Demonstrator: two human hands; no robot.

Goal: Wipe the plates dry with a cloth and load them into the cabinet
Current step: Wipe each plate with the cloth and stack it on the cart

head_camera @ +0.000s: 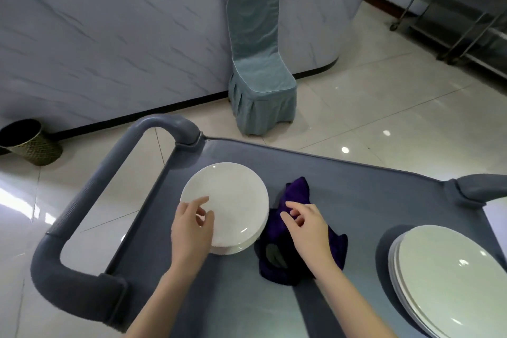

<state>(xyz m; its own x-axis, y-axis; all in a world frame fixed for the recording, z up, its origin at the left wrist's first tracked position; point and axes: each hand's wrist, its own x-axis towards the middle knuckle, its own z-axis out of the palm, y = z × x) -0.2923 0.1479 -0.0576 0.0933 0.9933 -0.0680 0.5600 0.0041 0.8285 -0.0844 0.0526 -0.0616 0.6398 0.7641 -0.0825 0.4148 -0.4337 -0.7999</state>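
Head view. A grey cart's top tray fills the lower half of the picture. It is a shallow tray with a low raised rim, and a thick grey handle loops out from its left end. The tray holds three things: two stacks of plates and a cloth.

A stack of round white plates sits towards the tray's left end. How many plates it has cannot be told, though several rims show at its near edge. Just right of it, touching or all but touching its rim, lies a crumpled purple cloth. It is bunched up, with one end pointing away from the person. Well apart from these, at the tray's right end, is a second stack of larger white plates, partly cut off by the picture's edge.

The left hand is over the near left rim of the round stack. Its fingers are loosely bent and spread and its thumb stands apart, and it grips nothing. Whether it touches the top plate cannot be told. The right hand is over the middle of the cloth with its fingers bent down towards the fabric. Whether they pinch it or only hover cannot be told.

Beyond the cart is a glossy tiled floor. A chair in a teal fabric cover stands against a marble-patterned counter front. A dark woven bin stands at the far left, and a steel shelf trolley at the upper right.
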